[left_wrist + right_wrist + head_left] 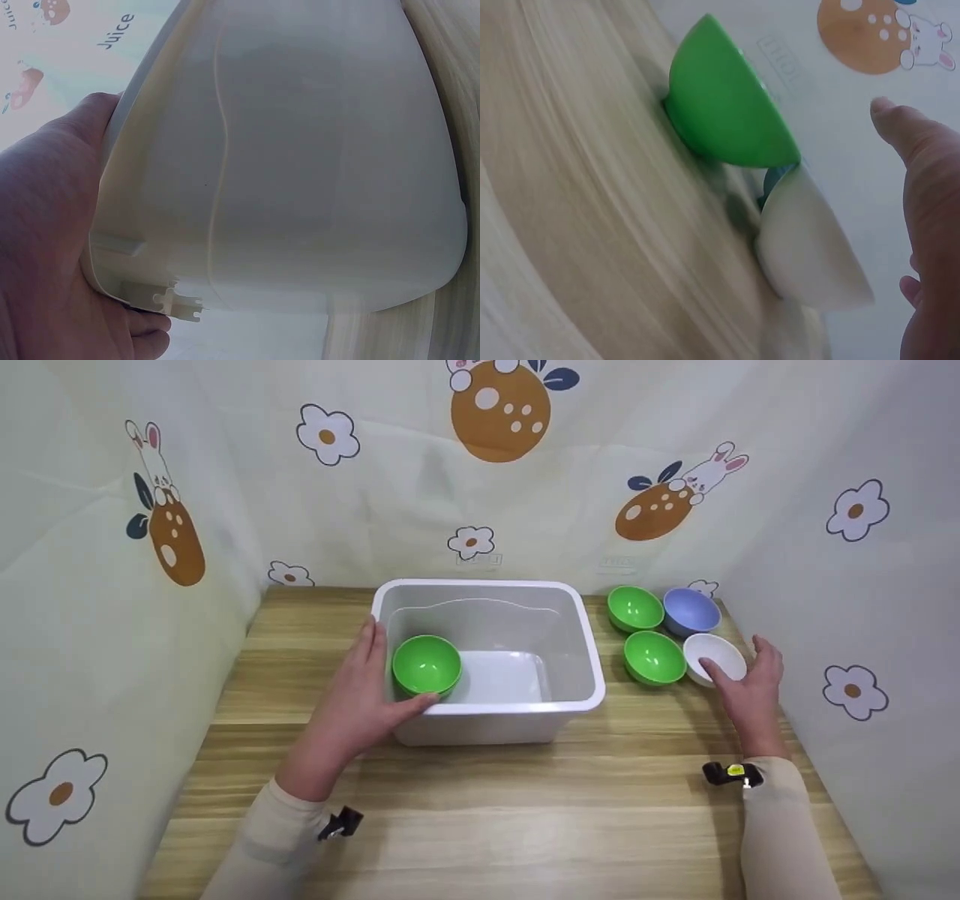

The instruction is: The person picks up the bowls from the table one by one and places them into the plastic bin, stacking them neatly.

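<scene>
A white plastic bin (pixel 480 727) stands on the table with a green bowl (pixel 427 663) inside at its left end. My left hand (pixel 356 690) holds the bin's front left corner, thumb on the front rim and fingers along the left side. In the left wrist view that hand (pixel 45 232) lies against the bin's wall (pixel 300 150). To the right, my right hand (pixel 750 690) is spread over a white bowl (pixel 716 656), its thumb overlapping the bowl in the head view. The right wrist view shows the thumb (pixel 911 131) extended above the white bowl (pixel 806 247).
Left of the white bowl is a green bowl (pixel 655 658). Another green bowl (pixel 635 608) and a blue bowl (pixel 691 611) stand behind them, all close together. Patterned cloth (pixel 405 495) walls in the wooden table (pixel 480 817) at the back and sides.
</scene>
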The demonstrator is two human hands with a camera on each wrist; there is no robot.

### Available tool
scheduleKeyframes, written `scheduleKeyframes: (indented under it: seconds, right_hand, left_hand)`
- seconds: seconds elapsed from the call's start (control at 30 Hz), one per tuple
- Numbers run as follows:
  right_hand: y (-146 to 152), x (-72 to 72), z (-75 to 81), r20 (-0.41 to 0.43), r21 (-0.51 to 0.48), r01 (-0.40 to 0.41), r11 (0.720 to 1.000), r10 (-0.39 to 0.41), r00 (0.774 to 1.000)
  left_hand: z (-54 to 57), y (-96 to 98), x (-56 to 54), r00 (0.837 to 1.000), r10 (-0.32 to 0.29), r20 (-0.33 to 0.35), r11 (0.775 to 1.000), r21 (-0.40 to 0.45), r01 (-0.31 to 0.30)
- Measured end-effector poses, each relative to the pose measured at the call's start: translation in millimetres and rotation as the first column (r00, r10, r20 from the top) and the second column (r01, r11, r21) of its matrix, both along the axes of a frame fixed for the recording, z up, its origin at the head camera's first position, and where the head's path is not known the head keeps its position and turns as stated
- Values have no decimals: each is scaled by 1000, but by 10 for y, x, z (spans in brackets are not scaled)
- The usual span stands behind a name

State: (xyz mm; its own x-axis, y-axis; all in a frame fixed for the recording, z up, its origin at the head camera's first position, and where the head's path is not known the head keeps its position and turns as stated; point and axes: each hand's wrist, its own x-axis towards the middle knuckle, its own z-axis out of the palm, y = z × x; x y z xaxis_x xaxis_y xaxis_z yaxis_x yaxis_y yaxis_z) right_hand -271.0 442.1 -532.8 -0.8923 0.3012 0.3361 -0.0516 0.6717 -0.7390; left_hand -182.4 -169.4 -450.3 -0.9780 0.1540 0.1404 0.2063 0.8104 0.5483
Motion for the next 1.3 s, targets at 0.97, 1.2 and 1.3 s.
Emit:
scheduleKeyframes:
  seconds: [0.97, 1.2, 1.3]
  right_hand:
    - [205, -139, -305, 231, -97, -6, 995, 28, 973]
    - [213, -162, -351, 229, -145, -21, 989, 54, 972]
    - [214, -150, -347, 221, -151, -24, 988, 57, 974]
  left_hand:
    - [4, -4, -11, 1000, -2, 7, 1000, 6, 2]
    - [9, -5, 1, 1000, 4, 19, 1000, -1, -4]
    - [13, 2, 3, 1000, 4, 20, 1000, -2, -4]
